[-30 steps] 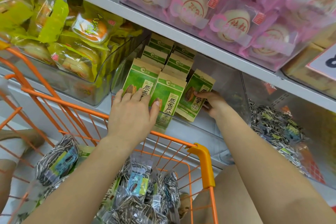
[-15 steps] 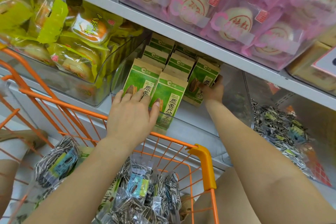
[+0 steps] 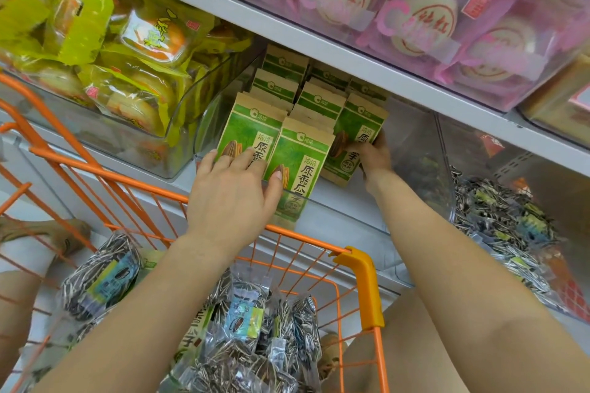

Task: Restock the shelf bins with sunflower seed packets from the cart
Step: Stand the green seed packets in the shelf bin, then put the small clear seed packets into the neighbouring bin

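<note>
My left hand point(image 3: 231, 193) lies flat with its fingers spread against the two front green packets point(image 3: 297, 166), I'd judge to hold those rows upright in the clear bin point(image 3: 415, 150). My right hand point(image 3: 372, 155) grips the third packet point(image 3: 356, 134) by its lower edge, seating it beside them to start another row. More seed packets point(image 3: 245, 319) wait below in the orange cart point(image 3: 367, 284).

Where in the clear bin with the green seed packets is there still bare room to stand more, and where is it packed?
Free: the bin floor right of the right hand, up to the clear side wall. Packed: the left and middle, where green packets stand in rows under the left hand. The neighbouring yellow snack bin is heaped full.
</note>
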Demonstrator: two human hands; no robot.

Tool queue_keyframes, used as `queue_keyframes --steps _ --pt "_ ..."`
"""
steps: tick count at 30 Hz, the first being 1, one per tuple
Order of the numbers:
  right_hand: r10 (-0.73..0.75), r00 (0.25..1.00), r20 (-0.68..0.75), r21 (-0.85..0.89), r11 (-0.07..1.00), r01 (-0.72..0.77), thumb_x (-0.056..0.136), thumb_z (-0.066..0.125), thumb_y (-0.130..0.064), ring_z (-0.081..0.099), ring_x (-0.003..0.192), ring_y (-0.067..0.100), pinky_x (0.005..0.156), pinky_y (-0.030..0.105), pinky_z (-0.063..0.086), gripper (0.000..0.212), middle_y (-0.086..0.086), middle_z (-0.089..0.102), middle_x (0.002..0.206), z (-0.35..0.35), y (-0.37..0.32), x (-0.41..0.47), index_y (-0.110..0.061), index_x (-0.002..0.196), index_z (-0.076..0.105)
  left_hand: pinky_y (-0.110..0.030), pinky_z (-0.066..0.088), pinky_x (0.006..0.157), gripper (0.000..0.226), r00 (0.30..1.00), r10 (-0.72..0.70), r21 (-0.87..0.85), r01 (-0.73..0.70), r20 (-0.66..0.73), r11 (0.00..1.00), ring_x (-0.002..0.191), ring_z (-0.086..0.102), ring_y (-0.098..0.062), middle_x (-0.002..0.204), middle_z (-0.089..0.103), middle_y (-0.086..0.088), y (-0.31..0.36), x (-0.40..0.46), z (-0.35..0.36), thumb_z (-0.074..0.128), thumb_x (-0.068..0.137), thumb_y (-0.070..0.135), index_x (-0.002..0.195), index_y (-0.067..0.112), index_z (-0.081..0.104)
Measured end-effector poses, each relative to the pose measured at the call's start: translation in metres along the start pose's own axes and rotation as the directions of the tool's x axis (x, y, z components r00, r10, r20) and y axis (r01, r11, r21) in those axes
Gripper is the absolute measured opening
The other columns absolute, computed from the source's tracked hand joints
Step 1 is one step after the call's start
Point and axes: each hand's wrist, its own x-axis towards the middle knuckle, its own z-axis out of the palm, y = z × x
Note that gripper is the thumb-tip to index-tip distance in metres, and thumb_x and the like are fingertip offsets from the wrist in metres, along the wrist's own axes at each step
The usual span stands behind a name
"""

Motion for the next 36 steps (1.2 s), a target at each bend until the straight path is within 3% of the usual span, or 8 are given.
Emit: queue_keyframes --steps 4,7,9,16,22,28,32,36 --pt "-0.051 0.998 -0.026 -0.326 0.945 0.040 0.088 0.066 -0.017 0.060 0.109 0.023 0.081 0.031 0.047 0.050 0.005 0.062 0.124 -0.003 0.008 -0.004 -0.015 0.134 0.046 -0.045 0.035 0.104 0.056 1.000 0.004 -0.004 -0.004 0.011 1.000 0.106 0.063 -0.031 0.122 0.065 -0.011 0.000 0.000 0.000 0.030 0.091 0.046 0.105 0.013 0.073" --pt "-0.077 0.995 -0.060 -0.695 0.719 0.014 0.094 0.051 -0.048 0.059 0.111 0.032 0.073 0.030 0.041 0.050 0.009 0.062 0.125 -0.007 0.008 -0.008 -0.016 0.131 0.045 -0.045 0.035 0.105 0.057 1.000 0.004 -0.011 -0.004 0.012 1.000 0.107 0.062 -0.030 0.122 0.065 -0.012 0.000 0.000 -0.001 0.029 0.091 0.046 0.105 0.013 0.072" --pt "-0.141 0.988 -0.064 -0.747 0.663 0.046 0.095 0.046 -0.050 0.058 0.110 0.036 0.073 0.033 0.040 0.050 0.013 0.062 0.123 -0.009 0.007 -0.007 -0.015 0.131 0.042 -0.045 0.035 0.105 0.057 1.000 0.004 -0.009 -0.004 0.018 1.000 0.107 0.062 -0.030 0.122 0.065 -0.011 0.000 -0.001 -0.001 0.028 0.091 0.046 0.104 0.013 0.073" --pt "-0.026 0.999 -0.042 -0.717 0.697 -0.012 0.100 0.043 -0.032 0.055 0.117 0.036 0.082 0.033 0.043 0.058 0.014 0.054 0.136 0.003 0.008 -0.004 -0.017 0.150 0.018 -0.044 0.034 0.105 0.058 1.000 -0.010 -0.008 0.010 0.028 1.000 0.108 0.062 -0.029 0.121 0.066 -0.009 0.000 0.000 -0.001 0.027 0.091 0.047 0.104 0.014 0.073" --pt "0.185 0.982 -0.027 -0.575 0.801 -0.167 0.094 0.049 -0.024 0.058 0.108 0.031 0.086 0.039 0.051 0.038 0.012 0.059 0.126 0.004 0.007 -0.003 -0.014 0.131 0.046 -0.043 0.033 0.105 0.059 0.999 -0.005 -0.007 0.005 0.038 1.000 0.109 0.061 -0.028 0.122 0.065 -0.008 -0.001 0.000 -0.001 0.025 0.092 0.048 0.104 0.015 0.072" --pt "0.308 0.951 0.034 -0.387 0.881 -0.271 0.092 0.055 -0.011 0.059 0.110 0.028 0.092 0.038 0.051 0.021 0.013 0.062 0.118 -0.008 -0.009 -0.018 -0.010 0.113 0.055 -0.041 0.028 0.108 0.065 0.999 -0.002 -0.013 0.002 0.055 1.000 0.115 0.057 -0.026 0.127 0.063 -0.006 -0.001 0.001 -0.003 0.019 0.090 0.051 0.107 0.016 0.072" --pt "0.257 0.957 0.133 -0.238 0.946 -0.220 0.090 0.058 -0.010 0.056 0.109 0.023 0.097 0.037 0.045 0.027 0.011 0.061 0.122 -0.021 -0.018 -0.043 -0.010 0.116 0.057 -0.038 0.023 0.110 0.060 0.995 0.027 -0.150 -0.012 0.096 0.989 0.124 0.049 -0.023 0.134 0.057 -0.003 -0.002 0.004 -0.016 0.022 0.092 0.050 0.123 0.017 0.061" --pt "-0.026 0.994 0.103 -0.275 0.960 0.054 0.089 0.061 -0.015 0.057 0.110 0.020 0.094 0.035 0.045 0.039 0.007 0.061 0.120 -0.031 -0.040 -0.081 -0.009 0.126 0.054 -0.031 0.036 0.098 0.049 0.998 0.002 -0.426 0.027 0.069 0.904 0.120 0.051 -0.024 0.127 0.061 -0.006 -0.010 -0.005 -0.049 0.038 0.090 0.042 0.124 0.015 0.061"
